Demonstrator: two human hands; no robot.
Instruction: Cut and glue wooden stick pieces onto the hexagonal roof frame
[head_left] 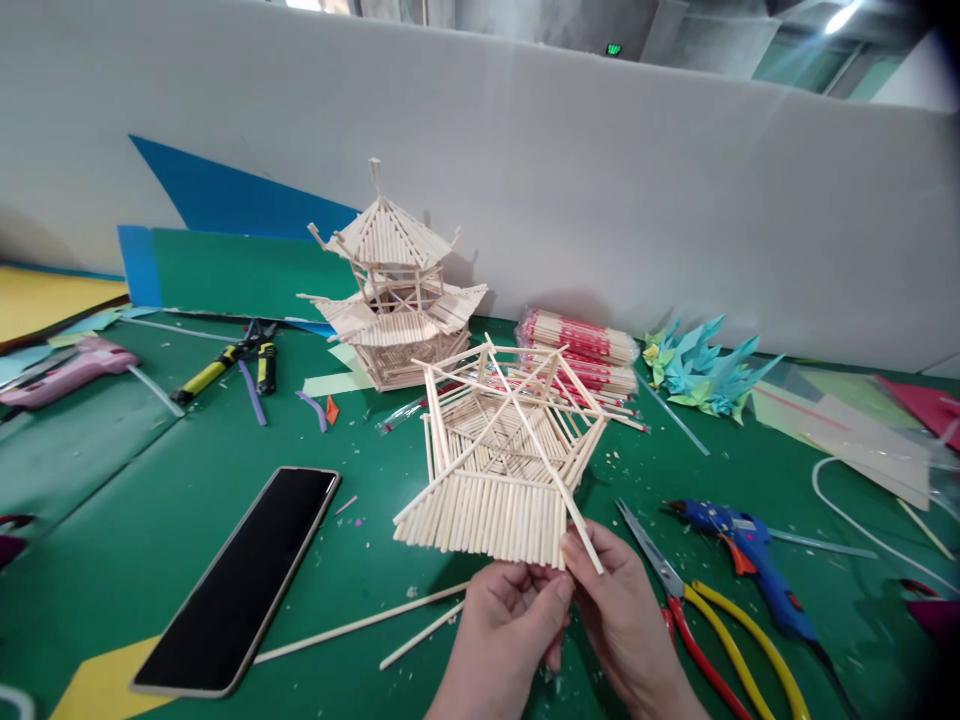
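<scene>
A pagoda section [495,515] of pale wooden sticks is raised before me, with a row of sticks forming a sloped roof panel on its near side. Longer sticks cross over its open top. My right hand [626,625] is closed on the panel's near right corner, thumb by the end of a crossing stick. Just below that edge, my left hand [514,620] has its fingers pinched together close to the right fingers; what lies between them is hidden. Two loose sticks [360,628] lie on the table left of my left hand.
A finished-looking stick pagoda [397,300] stands behind, beside bundled sticks [585,340] and folded blue paper [697,365]. Scissors [682,590] and a blue glue gun [750,550] lie right; a phone [240,580], pliers [217,370] and a pink glue gun [75,375] lie left.
</scene>
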